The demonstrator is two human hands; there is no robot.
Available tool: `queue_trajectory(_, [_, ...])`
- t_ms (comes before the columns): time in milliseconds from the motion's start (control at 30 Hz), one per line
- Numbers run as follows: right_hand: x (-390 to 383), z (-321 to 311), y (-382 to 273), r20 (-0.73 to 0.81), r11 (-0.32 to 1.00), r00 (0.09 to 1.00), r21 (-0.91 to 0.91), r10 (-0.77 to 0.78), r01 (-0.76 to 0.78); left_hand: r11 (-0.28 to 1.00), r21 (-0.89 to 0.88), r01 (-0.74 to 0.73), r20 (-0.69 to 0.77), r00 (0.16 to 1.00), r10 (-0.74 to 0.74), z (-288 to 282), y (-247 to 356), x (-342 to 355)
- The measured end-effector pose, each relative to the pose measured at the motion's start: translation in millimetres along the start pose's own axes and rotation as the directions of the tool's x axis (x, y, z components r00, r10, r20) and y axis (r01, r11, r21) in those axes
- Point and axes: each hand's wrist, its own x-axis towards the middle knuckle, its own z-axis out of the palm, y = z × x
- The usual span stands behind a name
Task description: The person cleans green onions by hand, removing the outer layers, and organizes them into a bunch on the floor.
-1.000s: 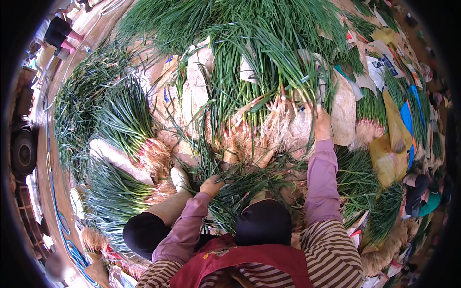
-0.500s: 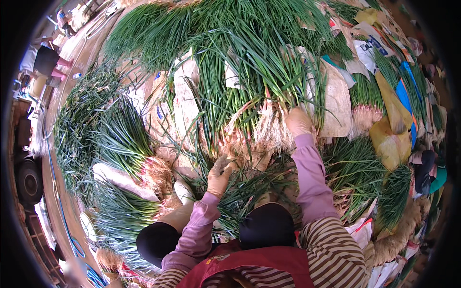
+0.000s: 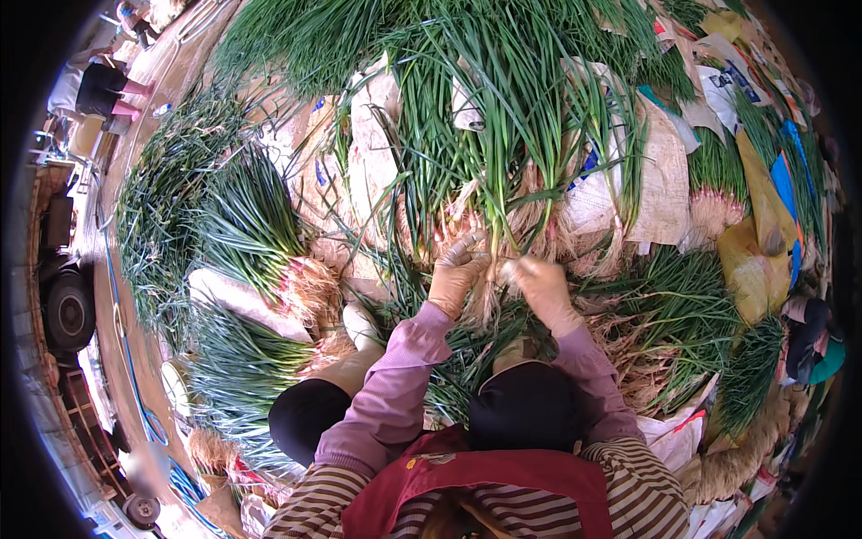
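Both my hands wear pale gloves and have come together in front of my knees. My left hand (image 3: 456, 277) is closed round the lower stems of a few green onions (image 3: 496, 202), whose leaves stretch away from me and whose pale roots hang below the fingers. Close on the other side of those stems is my right hand (image 3: 540, 289), its fingers pinched together and slightly smeared; what sits between them is hidden. Just beyond lies a loose row of green onions (image 3: 453, 225), root ends toward me, on pale sacks (image 3: 660, 171).
A large heap of green onions (image 3: 359, 40) spreads at the far side. Bundles with trimmed-looking rows of roots (image 3: 310, 292) lie at left, loose leaves and roots (image 3: 664, 314) at right. A blue hose (image 3: 126, 332) runs along the left floor. Other people (image 3: 99, 90) are at the edges.
My right hand has drawn back from the onion row toward my left hand. My left hand has moved up and right and now grips green onion stems. The view has shifted slightly.
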Motion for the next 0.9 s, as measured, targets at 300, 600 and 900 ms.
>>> queue_trajectory(300, [60.2,-14.3,-37.1,-0.044,0.77,0.998,-0.638,-0.051,0.011,0.993,0.112,0.032,0.093,0.995,-0.043,7.1,-2.7,27.2])
queue_trajectory(600, [35.6,-46.3,-12.9,-0.124,0.953,0.991,0.302,0.053,-0.013,0.955,0.285,-0.076,0.175,0.984,0.027,26.0,9.8,5.1])
queue_trajectory(900, [11.4,6.9,-11.7,-0.102,0.801,0.841,-0.386,-0.531,0.458,0.981,0.141,0.131,0.187,0.97,-0.156,13.5,7.1,-22.1])
